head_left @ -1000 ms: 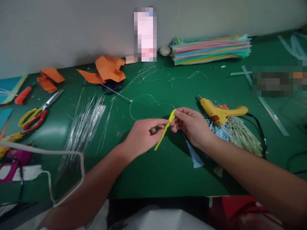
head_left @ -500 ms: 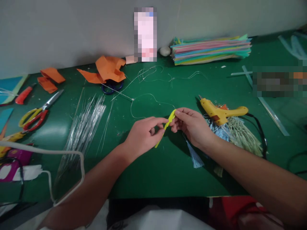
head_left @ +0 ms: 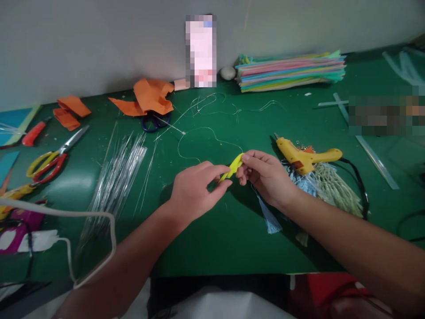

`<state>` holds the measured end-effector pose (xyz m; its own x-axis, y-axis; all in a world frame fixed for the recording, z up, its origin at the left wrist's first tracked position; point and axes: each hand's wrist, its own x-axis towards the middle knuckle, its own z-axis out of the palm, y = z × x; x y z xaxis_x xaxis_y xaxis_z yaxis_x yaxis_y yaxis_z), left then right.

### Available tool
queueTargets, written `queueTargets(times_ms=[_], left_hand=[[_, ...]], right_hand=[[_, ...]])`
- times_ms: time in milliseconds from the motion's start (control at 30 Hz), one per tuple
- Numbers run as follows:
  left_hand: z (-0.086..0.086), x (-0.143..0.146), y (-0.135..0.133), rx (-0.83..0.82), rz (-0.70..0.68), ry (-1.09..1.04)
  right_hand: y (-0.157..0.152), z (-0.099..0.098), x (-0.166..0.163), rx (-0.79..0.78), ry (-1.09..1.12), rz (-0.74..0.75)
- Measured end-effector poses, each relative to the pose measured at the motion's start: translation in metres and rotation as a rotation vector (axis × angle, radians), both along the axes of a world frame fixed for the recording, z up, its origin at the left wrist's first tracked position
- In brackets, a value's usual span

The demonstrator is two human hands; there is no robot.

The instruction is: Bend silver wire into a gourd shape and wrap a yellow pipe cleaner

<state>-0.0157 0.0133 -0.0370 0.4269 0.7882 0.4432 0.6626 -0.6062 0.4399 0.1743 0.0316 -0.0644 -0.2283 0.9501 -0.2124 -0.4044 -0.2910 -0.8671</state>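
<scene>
A bright yellow paper strip, folded or looped on itself, is held above the green table between my two hands. My right hand pinches its upper right end between thumb and fingers. At the lower left end, the thumb and index finger of my left hand close around the strip, hiding part of it. A thin clear thread curves over the table just beyond my fingers. Below my right hand hangs or lies a blue tassel.
A yellow glue gun rests on green tassels at right. Silver wire-like strands, scissors and a white cable are at left. Behind are orange paper scraps, a phone and a colored strip bundle.
The yellow strip's loose lower end, which stuck out below my left fingers, is now folded up between my hands. My left thumb and index finger have parted a little.
</scene>
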Motion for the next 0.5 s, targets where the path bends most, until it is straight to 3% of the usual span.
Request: queueTargets(times_ms=[167,500], left_hand=[[-0.0021,-0.0021,0.0010,0.252,-0.004,0.181],[-0.0023,-0.0029,0.0039,0.436,-0.029,0.335]], right_hand=[[-0.0004,0.0026,-0.0008,0.002,-0.027,0.004],[-0.0016,0.0037,-0.0011,0.005,-0.061,-0.003]])
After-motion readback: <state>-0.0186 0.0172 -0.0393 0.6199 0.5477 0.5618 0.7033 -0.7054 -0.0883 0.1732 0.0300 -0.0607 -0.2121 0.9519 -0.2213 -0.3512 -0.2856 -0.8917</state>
